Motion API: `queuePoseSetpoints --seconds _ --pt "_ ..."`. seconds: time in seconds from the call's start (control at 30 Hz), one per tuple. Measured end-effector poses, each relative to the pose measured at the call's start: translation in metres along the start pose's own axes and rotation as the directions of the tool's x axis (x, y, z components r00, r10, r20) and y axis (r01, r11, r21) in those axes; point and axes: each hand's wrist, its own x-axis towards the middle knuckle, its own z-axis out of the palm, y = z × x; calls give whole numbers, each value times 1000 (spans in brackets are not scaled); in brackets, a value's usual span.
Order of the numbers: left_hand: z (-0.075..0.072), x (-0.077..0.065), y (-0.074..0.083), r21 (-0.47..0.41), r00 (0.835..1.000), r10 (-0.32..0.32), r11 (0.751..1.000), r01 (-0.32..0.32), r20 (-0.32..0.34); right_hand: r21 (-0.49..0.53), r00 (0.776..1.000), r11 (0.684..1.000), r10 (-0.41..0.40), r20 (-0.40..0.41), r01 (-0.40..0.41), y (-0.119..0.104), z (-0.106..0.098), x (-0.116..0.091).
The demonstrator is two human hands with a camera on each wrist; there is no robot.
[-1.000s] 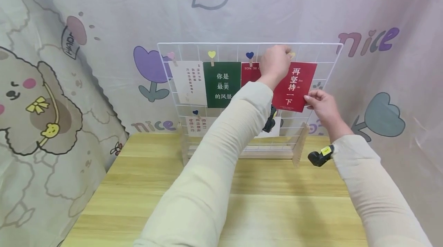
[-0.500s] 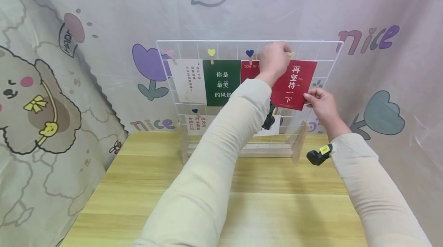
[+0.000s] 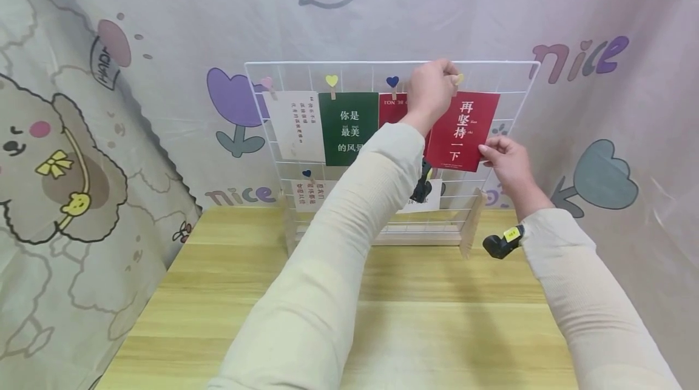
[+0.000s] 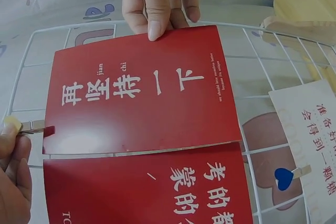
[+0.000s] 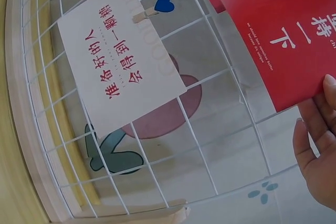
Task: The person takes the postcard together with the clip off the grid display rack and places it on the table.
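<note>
My left hand [image 3: 431, 91] pinches a wooden clothespin [image 4: 32, 126] with a yellow heart, which sits at the top edge of a red card [image 3: 464, 129] with white writing. At the card's lower right edge, my right hand [image 3: 508, 164] holds it between thumb and fingers. The card lies against a white wire grid rack [image 3: 505, 63] and slightly overlaps another red card [image 4: 142, 187] beside it. That second card is partly hidden behind my left hand and sleeve in the head view.
A green card [image 3: 349, 120] and a white card [image 3: 297, 126] hang clipped to the left. Lower down hangs a white card [image 5: 123, 61] with a blue heart clothespin [image 5: 164, 3]. The rack stands on a wooden table [image 3: 437, 329] before a patterned curtain [image 3: 437, 2].
Both hands stay almost in place on the clothespin and the red card. The whole head view shifts slightly, with the rack a little higher in it.
</note>
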Motion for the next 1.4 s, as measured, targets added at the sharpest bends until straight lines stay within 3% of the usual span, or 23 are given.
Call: queuePoseSetpoints --seconds 0.4,0.67,1.0,1.4 --pt "-8 -5 -4 -188 998 -45 981 38 -36 31 999 999 -7 -35 9 -1 -5 -8" --pt "-14 -11 -9 -163 999 -30 986 25 -27 8 999 1000 0 -49 0 5 -8 -12" --pt "-18 -27 -19 -280 999 -29 960 35 23 6 999 1000 8 -41 -7 7 -12 -20" --pt "-21 -41 -43 -253 996 -49 965 65 71 13 999 999 32 -22 -32 12 -12 -29"
